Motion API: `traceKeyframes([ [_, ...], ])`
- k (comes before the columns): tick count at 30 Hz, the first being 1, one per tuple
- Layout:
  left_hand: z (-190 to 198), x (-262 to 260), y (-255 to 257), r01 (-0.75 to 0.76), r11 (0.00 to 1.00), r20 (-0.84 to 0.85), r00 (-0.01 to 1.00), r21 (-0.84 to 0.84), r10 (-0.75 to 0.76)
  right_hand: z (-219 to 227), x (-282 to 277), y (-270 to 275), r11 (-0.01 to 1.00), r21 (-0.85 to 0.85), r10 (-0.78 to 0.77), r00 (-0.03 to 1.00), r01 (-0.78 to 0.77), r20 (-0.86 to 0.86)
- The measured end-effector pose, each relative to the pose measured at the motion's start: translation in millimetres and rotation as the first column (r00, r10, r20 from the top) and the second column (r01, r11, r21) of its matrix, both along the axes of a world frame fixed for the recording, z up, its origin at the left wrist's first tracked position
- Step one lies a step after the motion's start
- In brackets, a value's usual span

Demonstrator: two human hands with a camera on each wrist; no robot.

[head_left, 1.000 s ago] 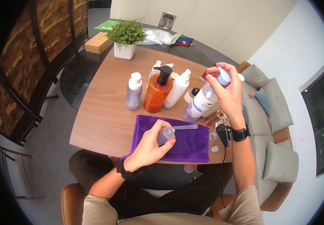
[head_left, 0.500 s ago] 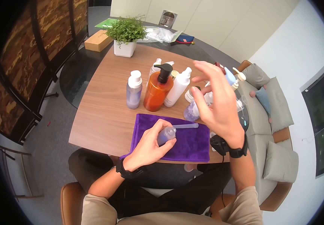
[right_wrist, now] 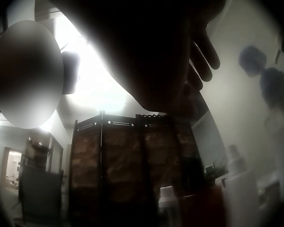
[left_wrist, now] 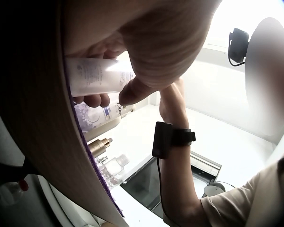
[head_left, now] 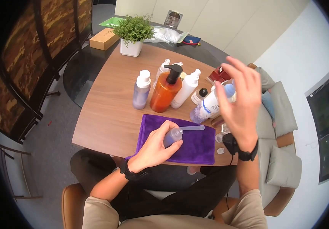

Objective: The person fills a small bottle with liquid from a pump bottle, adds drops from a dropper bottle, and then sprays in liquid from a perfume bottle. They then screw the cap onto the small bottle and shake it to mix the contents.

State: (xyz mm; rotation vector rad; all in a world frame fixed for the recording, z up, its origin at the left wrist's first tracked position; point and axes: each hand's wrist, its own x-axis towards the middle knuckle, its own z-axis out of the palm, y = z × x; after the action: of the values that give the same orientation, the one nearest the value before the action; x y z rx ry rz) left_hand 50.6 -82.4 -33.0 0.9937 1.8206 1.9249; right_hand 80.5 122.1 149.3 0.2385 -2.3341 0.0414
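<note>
My left hand (head_left: 158, 147) grips a small translucent bottle (head_left: 171, 138) with an open neck, over a purple towel (head_left: 199, 150). In the left wrist view the thumb and fingers wrap around this bottle (left_wrist: 92, 75). Beyond the bottle's neck, a thin translucent tube (head_left: 195, 128) lies on the towel. My right hand (head_left: 244, 105) is raised with its fingers stretched out and nothing between them. It overlaps the right side of a tall Dove bottle (head_left: 206, 107) with a blue top (head_left: 229, 90). In the right wrist view the hand (right_wrist: 180, 52) is a dark outline.
An orange pump bottle (head_left: 165, 95), a white bottle (head_left: 185, 90) and a lilac bottle with white top (head_left: 141, 91) stand behind the towel. A black-topped jar (head_left: 199, 96) is beside them. A small clear cap (head_left: 220, 151) lies right of the towel. A potted plant (head_left: 131, 45) stands farther back.
My right hand has let go of the Dove bottle's blue top, swung left across the bottle, then moved back right with fingers stretched. My left hand keeps its grip on the small bottle.
</note>
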Motion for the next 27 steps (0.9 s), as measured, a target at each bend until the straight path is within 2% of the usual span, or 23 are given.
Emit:
traceKeyframes([
  [1, 1, 0, 0, 0.003, 1.0, -0.003, 1.0, -0.001, -0.003, 5, 4, 5, 0.984, 0.141, -0.093, 0.991, 0.105, -0.093],
  [2, 1, 0, 0, 0.005, 1.0, -0.004, 1.0, -0.002, -0.005, 7, 8, 11, 0.984, 0.139, -0.095, 0.991, 0.108, -0.094],
  [4, 2, 1, 0, -0.002, 1.0, -0.006, 1.0, -0.003, 0.002, 9, 14, 21, 0.973, 0.048, -0.228, 0.971, 0.225, 0.066],
  [5, 3, 1, 0, 0.0, 1.0, -0.008, 1.0, -0.003, 0.0, 9, 15, 27, 0.973, 0.047, -0.23, 0.971, 0.227, 0.064],
  [7, 3, 1, 0, -0.009, 1.0, -0.016, 1.0, -0.009, 0.009, 3, 15, 38, 0.976, -0.158, -0.094, 0.943, 0.151, 0.32],
  [8, 3, 1, 1, -0.007, 1.0, -0.018, 1.0, -0.01, 0.007, 0, 15, 38, 0.959, -0.235, -0.057, 0.925, 0.155, 0.376],
  [11, 3, 1, 1, -0.005, 1.0, -0.022, 1.0, -0.019, 0.005, -3, 14, 38, 0.94, -0.29, -0.052, 0.916, 0.18, 0.399],
  [12, 2, 1, 1, -0.003, 1.0, -0.02, 1.0, -0.021, 0.003, -3, 13, 39, 0.939, -0.292, -0.052, 0.916, 0.18, 0.398],
  [14, 3, 1, 1, -0.001, 1.0, -0.019, 1.0, -0.025, 0.001, -5, 11, 42, 0.968, -0.193, -0.083, 0.928, 0.162, 0.363],
  [21, 2, 0, 0, 0.003, 1.0, -0.018, 1.0, -0.014, -0.003, -1, 8, 45, 0.957, -0.169, -0.146, 0.897, 0.234, 0.418],
  [23, 1, 0, 0, 0.003, 1.0, -0.016, 1.0, -0.007, -0.003, -6, 7, 49, 0.99, -0.056, -0.109, 0.947, 0.132, 0.304],
  [24, 2, 0, 1, 0.003, 1.0, -0.013, 1.0, -0.006, -0.003, -6, 6, 47, 0.99, -0.055, -0.106, 0.947, 0.128, 0.305],
  [26, 2, 0, 0, -0.001, 1.0, -0.008, 1.0, -0.004, 0.001, -6, 5, 37, 0.999, 0.015, -0.045, 0.99, 0.043, 0.137],
  [27, 4, 0, 0, -0.002, 1.0, -0.014, 1.0, -0.009, 0.002, -6, 4, 33, 0.999, 0.017, -0.042, 0.989, 0.04, 0.139],
])
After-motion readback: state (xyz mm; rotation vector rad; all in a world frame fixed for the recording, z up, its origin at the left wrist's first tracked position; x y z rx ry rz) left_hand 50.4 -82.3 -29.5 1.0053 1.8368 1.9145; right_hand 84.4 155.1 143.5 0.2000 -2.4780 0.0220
